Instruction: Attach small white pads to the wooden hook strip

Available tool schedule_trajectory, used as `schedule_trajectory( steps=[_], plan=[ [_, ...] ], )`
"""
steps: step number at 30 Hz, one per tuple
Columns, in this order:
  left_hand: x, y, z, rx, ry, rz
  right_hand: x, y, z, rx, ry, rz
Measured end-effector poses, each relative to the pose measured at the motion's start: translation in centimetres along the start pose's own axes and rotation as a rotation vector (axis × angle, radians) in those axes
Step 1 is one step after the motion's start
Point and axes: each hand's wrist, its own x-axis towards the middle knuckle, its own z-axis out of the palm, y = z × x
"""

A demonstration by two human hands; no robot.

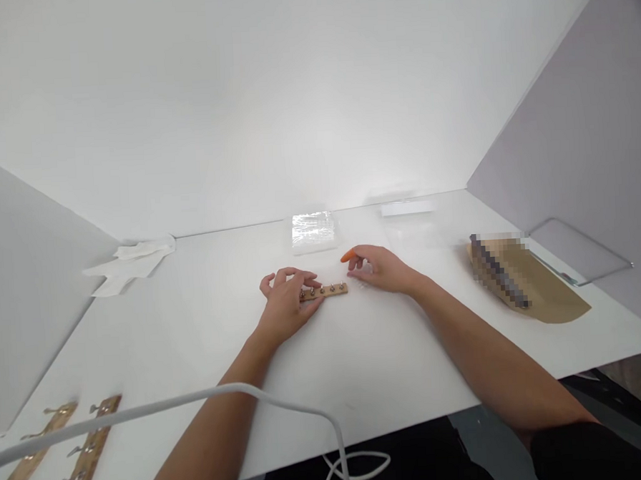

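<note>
My left hand [287, 306] holds a short wooden hook rail [334, 290] against the white table. Its thumb lies along the near edge and its fingers reach over the far side, covering the rail's left end. Several small metal hooks stand up along the strip. To the right of the rail, my right hand [381, 267] is apart from it, fingers loosely bent, with an orange cover on the index fingertip. Nothing shows between its thumb and fingers. A faint piece of clear plastic [364, 286] lies just below this hand.
Two longer wooden hook rails [90, 456] lie at the front left. A white cable [200, 394] crosses the foreground. White paper [133, 265] rests at the back left, a clear-wrapped packet [313, 231] at the back. Brown paper [543, 285] and a wire frame [594, 243] are at right.
</note>
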Motion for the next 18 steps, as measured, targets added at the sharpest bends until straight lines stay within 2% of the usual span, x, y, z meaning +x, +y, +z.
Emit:
schedule_trajectory(
  steps=[5,9,14,18],
  plan=[
    [-0.3,-0.3,-0.2,-0.027,-0.032,-0.006,0.1,1.6,-2.1,-0.145,0.243,0.237],
    [-0.9,-0.3,-0.7,-0.040,-0.048,-0.023,0.0,3.0,-3.1,-0.268,0.333,0.368],
    [-0.9,-0.5,-0.9,-0.016,-0.028,-0.018,-0.1,3.8,-3.5,-0.288,0.364,0.408],
    [-0.7,-0.9,-0.9,0.034,-0.024,0.004,0.0,3.3,-3.8,-0.305,0.403,0.388]
  ],
)
